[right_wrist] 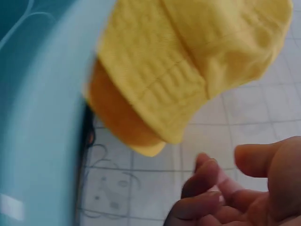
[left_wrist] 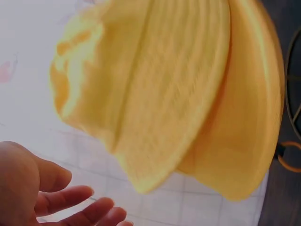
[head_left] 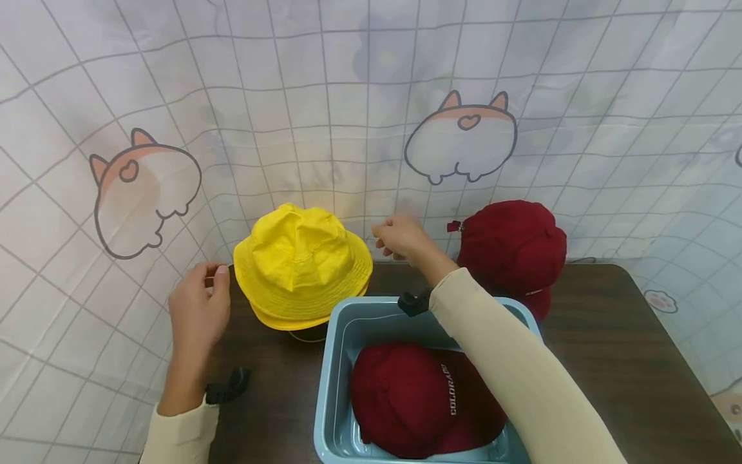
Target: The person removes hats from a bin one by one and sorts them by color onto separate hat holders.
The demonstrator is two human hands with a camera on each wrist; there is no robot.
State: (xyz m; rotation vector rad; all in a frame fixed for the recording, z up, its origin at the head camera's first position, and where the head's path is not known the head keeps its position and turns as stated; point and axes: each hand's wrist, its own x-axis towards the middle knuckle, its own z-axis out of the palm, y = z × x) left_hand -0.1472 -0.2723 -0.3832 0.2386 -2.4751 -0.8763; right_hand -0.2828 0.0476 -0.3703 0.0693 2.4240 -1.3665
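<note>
- White cloth (head_left: 348, 64) ruled in a grey grid hung behind the dark wood-grain table (head_left: 603, 361), printed with cartoon corgi rumps (head_left: 460, 142), each marked by a small heart.
- Yellow bucket hats (head_left: 298, 258), one nested over another, sat toward the table's back left, just behind the corner of a pale blue bin (head_left: 321, 412).
- Beside their left edge I saw the person's left hand (head_left: 199, 303), apart from the brim, its fingers loosely bent and released.
- Near their right side was the right hand (head_left: 406, 241), also clear of the fabric, fingers relaxed into a curl around air.
- Inside the bin lay a maroon baseball cap (head_left: 400, 393); its white lettering (head_left: 451, 390) read COLORADO.
- Behind the bin's right side, more maroon headwear (head_left: 510, 251) showed a strap buckle (head_left: 456, 226).
</note>
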